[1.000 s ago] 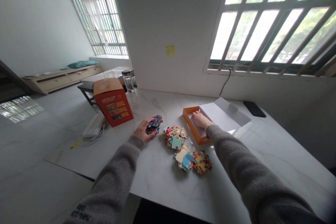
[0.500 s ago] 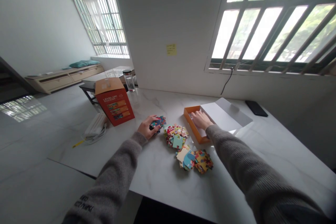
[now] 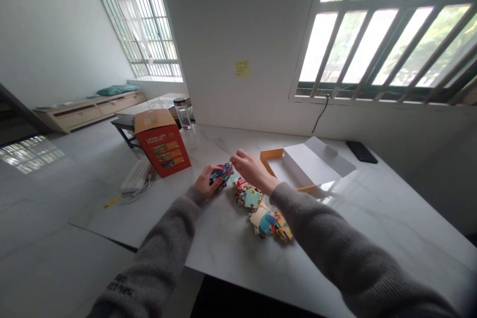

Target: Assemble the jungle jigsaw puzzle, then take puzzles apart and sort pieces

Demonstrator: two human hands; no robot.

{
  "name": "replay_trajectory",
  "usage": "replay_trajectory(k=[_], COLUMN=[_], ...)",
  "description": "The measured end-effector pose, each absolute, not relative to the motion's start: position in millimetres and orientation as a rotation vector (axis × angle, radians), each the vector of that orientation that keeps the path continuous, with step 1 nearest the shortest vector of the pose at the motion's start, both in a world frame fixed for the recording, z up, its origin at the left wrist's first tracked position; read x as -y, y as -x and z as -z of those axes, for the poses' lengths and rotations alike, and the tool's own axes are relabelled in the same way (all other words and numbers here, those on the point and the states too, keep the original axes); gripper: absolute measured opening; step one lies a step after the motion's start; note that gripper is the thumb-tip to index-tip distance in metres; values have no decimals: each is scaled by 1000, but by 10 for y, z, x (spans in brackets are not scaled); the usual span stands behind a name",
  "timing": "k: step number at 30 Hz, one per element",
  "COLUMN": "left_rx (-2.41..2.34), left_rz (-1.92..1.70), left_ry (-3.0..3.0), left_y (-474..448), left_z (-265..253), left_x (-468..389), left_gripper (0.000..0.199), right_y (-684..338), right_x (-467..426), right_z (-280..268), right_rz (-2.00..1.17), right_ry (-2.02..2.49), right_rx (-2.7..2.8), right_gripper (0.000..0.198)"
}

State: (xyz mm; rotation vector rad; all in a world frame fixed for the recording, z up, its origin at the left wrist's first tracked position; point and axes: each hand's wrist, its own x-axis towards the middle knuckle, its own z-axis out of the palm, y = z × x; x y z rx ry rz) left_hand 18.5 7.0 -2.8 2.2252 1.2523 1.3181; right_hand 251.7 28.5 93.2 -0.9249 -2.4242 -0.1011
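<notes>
My left hand (image 3: 207, 183) curls around a heap of dark blue and red jigsaw puzzle pieces (image 3: 222, 175) on the table. At the right edge of that heap is my right hand (image 3: 253, 169), its fingers bent together in a pinch; whatever they hold is too small or hidden to make out. Just below it lies a heap of red and pale green puzzle pieces (image 3: 250, 199). Nearer to me sit a cream and blue heap (image 3: 264, 220) and a yellow heap (image 3: 283, 228), partly covered by my right sleeve. Beyond my right wrist lies the opened orange and white box (image 3: 271, 155).
A red-orange puzzle carton (image 3: 164, 151) stands at the left, with a glass bottle (image 3: 183, 115) behind it. Beside the carton lies a white power strip (image 3: 136, 177) with its cable. A black phone (image 3: 361, 152) rests at the back right.
My right hand has come out of the orange box and moved left to the blue heap of puzzle pieces. My left hand stays on that heap, nearly unmoved.
</notes>
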Motion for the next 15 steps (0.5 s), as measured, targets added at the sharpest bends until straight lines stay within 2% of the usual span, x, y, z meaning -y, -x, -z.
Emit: replay_trajectory(k=[3,6,9,11,13,15], left_rx=[-1242,-1250,-1252,-1257,-1260,-1268], left_rz=[-1372,-1443,-1485,-1544,-1608,-1599], left_ry=[-2154,-2023,-1913,-1858,-1786,-1693], left_y=[-156,-187,-254,-268,-240,-184], left_z=[99,160,192,208,231,259], left_x=[-46,-1,18,-2,-36,-55], left_gripper=[43,38,36,42,52,53], right_y=[-2216,-2116,-2053,-1988,-1916,-1857], right_x=[-193,-188,-195,-167,-88,46], right_z=[-718,-541,-476,-472,-466,-442], right_rz=[32,-135,-336,-432,-436,-356], right_ry=[862,900,995,1047,1070,1042], right_rx=[2473,2334,2227,2238,2265,2289], right_gripper=[20,23,18,15,17,21])
